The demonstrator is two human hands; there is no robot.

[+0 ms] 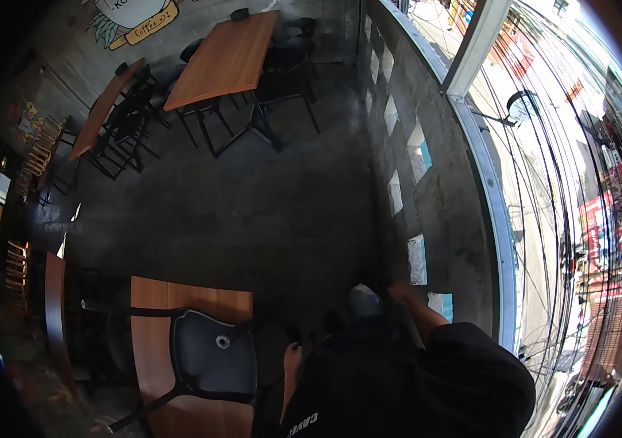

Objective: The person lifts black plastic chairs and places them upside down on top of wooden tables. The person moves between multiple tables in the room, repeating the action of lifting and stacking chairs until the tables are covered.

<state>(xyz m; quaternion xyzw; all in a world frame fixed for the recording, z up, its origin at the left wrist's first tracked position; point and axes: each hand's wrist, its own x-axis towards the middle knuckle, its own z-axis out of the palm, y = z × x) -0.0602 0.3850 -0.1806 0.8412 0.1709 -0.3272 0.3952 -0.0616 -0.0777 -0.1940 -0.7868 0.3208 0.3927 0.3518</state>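
My left hand (292, 353) hangs beside my dark shirt, to the right of a wooden table (149, 350). Its fingers look curled near a small dark thing, but whether they hold it is unclear. My right hand (397, 292) is low and blurred, close to the concrete wall with openings; its grip cannot be made out. On the table a black chair (212, 361) lies upside down, its legs sticking up and outward. Neither hand touches that chair.
Ahead stands a long wooden table (229, 60) with black chairs around it, and a narrower table (108, 107) to its left. The perforated concrete wall (447, 213) runs along my right, with a metal-edged ledge and post; overhead cables and a street lie beyond.
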